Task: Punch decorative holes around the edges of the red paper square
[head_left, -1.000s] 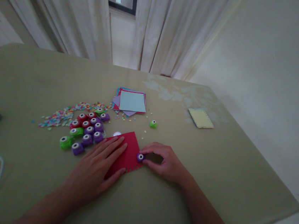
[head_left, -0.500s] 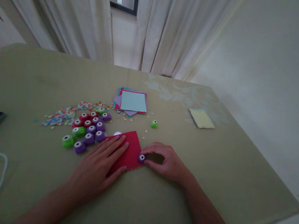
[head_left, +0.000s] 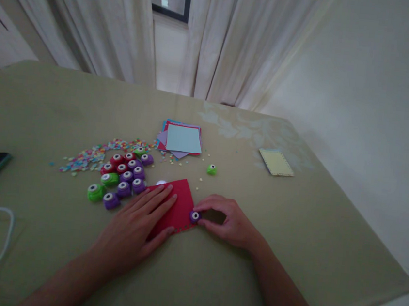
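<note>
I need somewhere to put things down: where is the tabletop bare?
A broad bare patch of greenish tablecloth lies right of the right hand, nearer than the pale-yellow square card; another lies beyond the multicoloured paper confetti. Beside the left hand, purple, red and green plastic punches crowd it.

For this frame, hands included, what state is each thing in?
Left hand: spread flat on the red paper
Right hand: pinching the purple punch
Red paper: flat, holes along its near edge
Purple punch: at the paper's right edge
Clustered punches: unheld
Green punch: standing alone
Paper stack: uneven
Pale yellow sheet: flat, marked along its edges
Confetti: scattered
White cable: loosely curved
Curtains: parted
</note>
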{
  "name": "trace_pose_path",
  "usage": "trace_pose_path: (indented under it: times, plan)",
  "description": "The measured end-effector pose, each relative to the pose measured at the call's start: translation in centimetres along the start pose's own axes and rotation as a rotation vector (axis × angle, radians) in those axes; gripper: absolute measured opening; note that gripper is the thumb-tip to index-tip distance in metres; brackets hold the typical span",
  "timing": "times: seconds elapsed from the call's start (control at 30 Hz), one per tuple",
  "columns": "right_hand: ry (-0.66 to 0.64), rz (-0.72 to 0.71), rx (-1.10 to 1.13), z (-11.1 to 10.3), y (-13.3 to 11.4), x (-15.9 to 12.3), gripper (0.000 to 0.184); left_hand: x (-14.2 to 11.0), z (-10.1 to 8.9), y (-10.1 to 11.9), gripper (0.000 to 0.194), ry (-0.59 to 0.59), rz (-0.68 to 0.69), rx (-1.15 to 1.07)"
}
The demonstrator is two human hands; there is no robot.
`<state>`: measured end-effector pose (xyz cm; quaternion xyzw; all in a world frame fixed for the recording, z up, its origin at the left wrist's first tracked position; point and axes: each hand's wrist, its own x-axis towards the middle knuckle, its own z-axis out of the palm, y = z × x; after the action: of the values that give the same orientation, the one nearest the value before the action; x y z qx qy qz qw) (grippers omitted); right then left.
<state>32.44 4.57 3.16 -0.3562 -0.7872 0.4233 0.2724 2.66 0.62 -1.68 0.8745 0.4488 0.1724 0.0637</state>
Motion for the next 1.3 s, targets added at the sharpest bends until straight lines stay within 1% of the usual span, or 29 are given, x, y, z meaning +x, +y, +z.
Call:
trace_pose_path:
  times: [0.07, 0.1, 0.2, 0.27, 0.37, 0.5, 0.67, 0.73, 0.87, 1.0, 1.17, 1.3]
  plan:
    - [0.027, 0.056, 0.05, -0.1, 0.0, -0.1, 0.027, 0.0, 0.0, 0.0, 0.07, -0.002, 0.004, 0.007]
    - [0.051, 0.116, 0.092, -0.2, 0.0, -0.1, 0.03, 0.0, 0.0, 0.0, 0.07, -0.001, 0.005, 0.013]
    - [0.109, 0.357, 0.216, -0.5, 0.1, 0.2, 0.038, 0.1, 0.0, 0.0, 0.07, 0.005, 0.007, 0.027]
    - [0.079, 0.475, 0.258, -0.8, 0.2, 0.8, 0.042, 0.2, 0.1, 0.0, 0.069, 0.009, 0.011, 0.031]
    - [-0.047, 0.558, 0.277, -1.1, -0.1, 1.9, 0.048, 0.2, 0.2, 0.0, 0.068, 0.011, 0.013, 0.03]
    - [-0.173, 0.614, 0.238, -1.3, -1.1, 3.4, 0.05, 0.3, 0.3, 0.1, 0.067, 0.015, 0.003, 0.008]
    - [-0.27, 0.677, 0.119, -1.8, -2.3, 4.9, 0.056, 0.5, 0.3, 0.4, 0.065, 0.044, 0.002, -0.003]
    - [-0.298, 0.681, 0.05, -2.0, -2.5, 5.4, 0.054, 0.6, 0.3, 0.4, 0.065, 0.054, -0.001, -0.015]
    - [-0.35, 0.698, -0.088, -2.0, -2.4, 5.9, 0.044, 0.6, 0.3, 0.5, 0.064, 0.065, -0.01, -0.056]
    - [-0.39, 0.677, -0.178, -1.7, -2.2, 6.1, 0.038, 0.6, 0.2, 0.5, 0.064, 0.072, -0.009, -0.044]
    - [-0.43, 0.682, -0.23, -1.8, -1.7, 6.4, 0.041, 0.6, 0.2, 0.5, 0.065, 0.059, -0.003, -0.032]
    - [-0.432, 0.697, -0.178, -1.9, -1.1, 6.2, 0.045, 0.6, 0.3, 0.5, 0.063, 0.082, -0.009, -0.035]
